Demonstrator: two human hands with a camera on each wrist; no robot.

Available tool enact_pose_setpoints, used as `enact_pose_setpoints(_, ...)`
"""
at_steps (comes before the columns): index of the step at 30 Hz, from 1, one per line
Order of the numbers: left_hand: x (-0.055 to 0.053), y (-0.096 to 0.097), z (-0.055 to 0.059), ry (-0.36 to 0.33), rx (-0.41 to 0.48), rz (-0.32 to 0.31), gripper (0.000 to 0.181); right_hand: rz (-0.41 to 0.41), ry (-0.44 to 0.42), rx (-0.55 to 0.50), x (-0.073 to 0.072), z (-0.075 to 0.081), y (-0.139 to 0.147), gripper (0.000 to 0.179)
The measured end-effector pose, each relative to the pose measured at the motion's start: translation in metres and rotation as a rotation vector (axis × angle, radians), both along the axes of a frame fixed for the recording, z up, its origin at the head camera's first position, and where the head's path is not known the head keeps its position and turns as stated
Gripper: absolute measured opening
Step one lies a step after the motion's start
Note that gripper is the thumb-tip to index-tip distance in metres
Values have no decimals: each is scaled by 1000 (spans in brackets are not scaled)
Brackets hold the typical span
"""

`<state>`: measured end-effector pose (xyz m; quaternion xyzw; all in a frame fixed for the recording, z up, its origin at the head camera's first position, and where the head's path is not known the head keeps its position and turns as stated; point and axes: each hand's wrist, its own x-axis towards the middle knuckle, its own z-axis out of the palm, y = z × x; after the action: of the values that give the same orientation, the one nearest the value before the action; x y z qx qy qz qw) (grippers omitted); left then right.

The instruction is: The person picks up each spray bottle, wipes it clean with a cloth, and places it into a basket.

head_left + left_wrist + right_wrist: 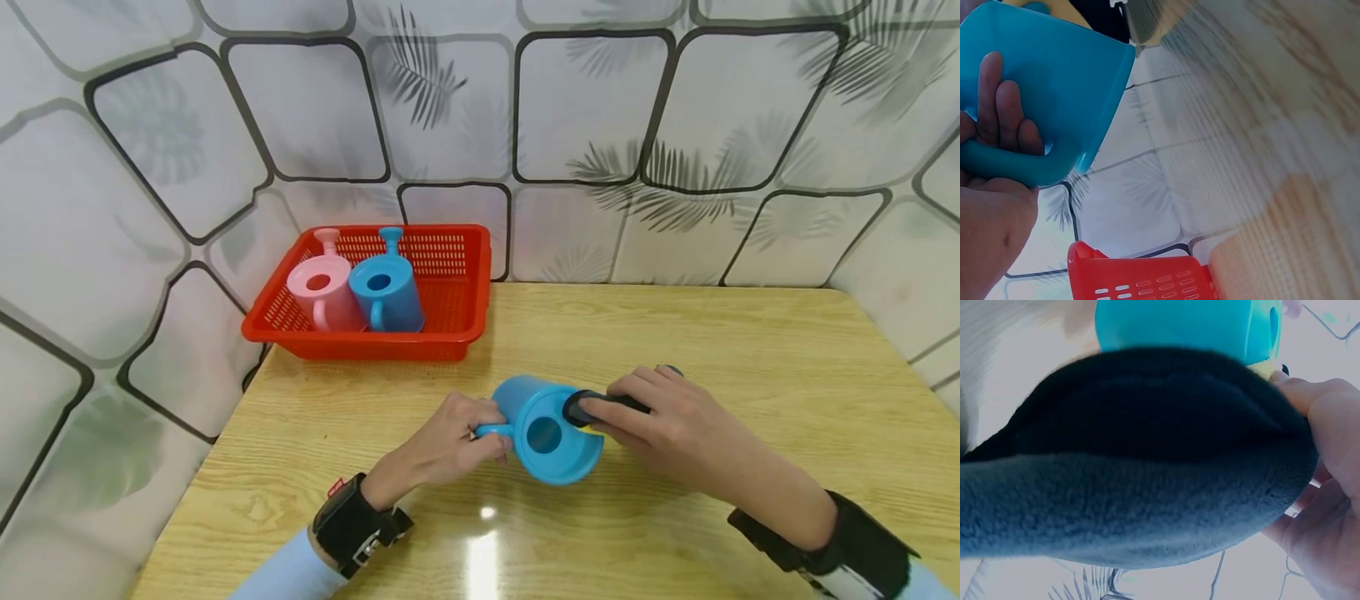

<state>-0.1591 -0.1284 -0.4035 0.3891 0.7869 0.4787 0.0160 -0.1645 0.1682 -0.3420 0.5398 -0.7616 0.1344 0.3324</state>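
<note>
A blue watering can (pixel 536 400) is tilted over the table, its top with the round opening facing me. My left hand (pixel 453 437) grips its side handle (pixel 493 430); in the left wrist view the fingers pass through the handle (pixel 1019 164). My right hand (pixel 675 421) holds a thick plush cloth (pixel 600 403), dark grey on one side and yellow on the other, against the can's right rim. The cloth (pixel 1147 494) fills much of the right wrist view, beside the can (pixel 1179 325). The can's spout is hidden.
A red plastic basket (pixel 375 346) stands at the table's back left. Inside it are a pink watering can (pixel 330 304) and another blue watering can (pixel 397 300), side by side. A patterned wall covering (pixel 592 108) rises behind the wooden table (pixel 720 342).
</note>
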Motion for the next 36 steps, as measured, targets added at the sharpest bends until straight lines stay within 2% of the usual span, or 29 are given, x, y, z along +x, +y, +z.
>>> enact_pose_setpoints(11, 0, 0, 0, 4, -24, 8, 29, -21, -35, -6, -7, -4, 11, 44)
enact_pose_setpoints(18, 1, 0, 0, 6, -34, 23, 28, -73, -88, 64, -2, -5, 17, 52)
enact_pose_setpoints(24, 2, -1, 0, 4, -30, 60, 27, -69, -96, 94, 4, -8, 19, 45)
enact_pose_setpoints(27, 1, -2, -1, 28, -43, 72, 27, -42, -101, 106, 8, -11, 19, 46)
enact_pose_setpoints(33, -2, -4, -4, 78, -84, 31, 38, 1, -122, 143, 12, -15, 19, 49)
enact_pose_setpoints(36, -4, -3, -5, 182, -144, 15, 43, 25, -133, 83, 5, -15, 25, 43)
